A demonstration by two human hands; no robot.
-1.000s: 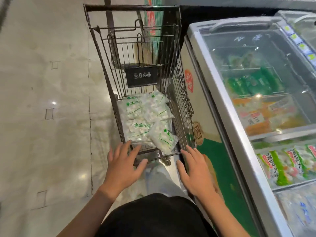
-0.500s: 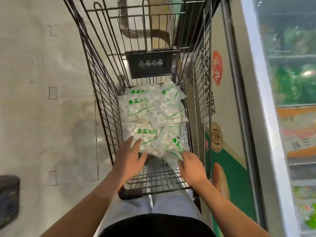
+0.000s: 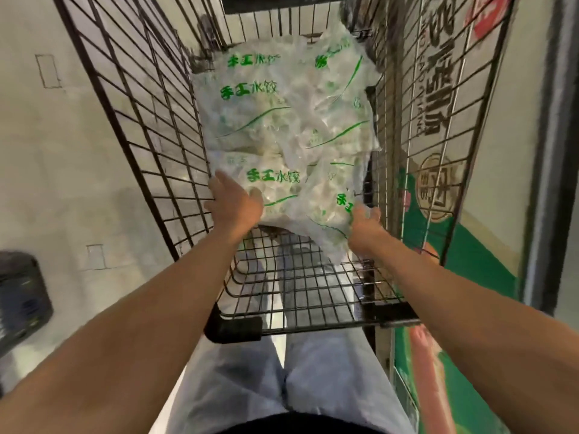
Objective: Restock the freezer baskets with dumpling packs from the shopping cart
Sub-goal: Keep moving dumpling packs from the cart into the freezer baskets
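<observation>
Several clear dumpling packs with green print lie piled in the far half of the wire shopping cart. My left hand lies palm down on the left corner of the nearest pack, fingers fairly straight and thumb on top of the plastic. My right hand grips the right edge of another near pack, its fingers curled into the plastic. The freezer baskets are out of view.
The freezer's outer side panel, green with printed graphics, stands close against the cart's right side. A dark crate-like object sits on the pale floor at the left. The cart's near wire floor holds nothing.
I have leaned further over the cart, so the packs look closer. Both hands went from the cart's rim down onto the nearest packs, and my right fingers have closed on one pack's edge.
</observation>
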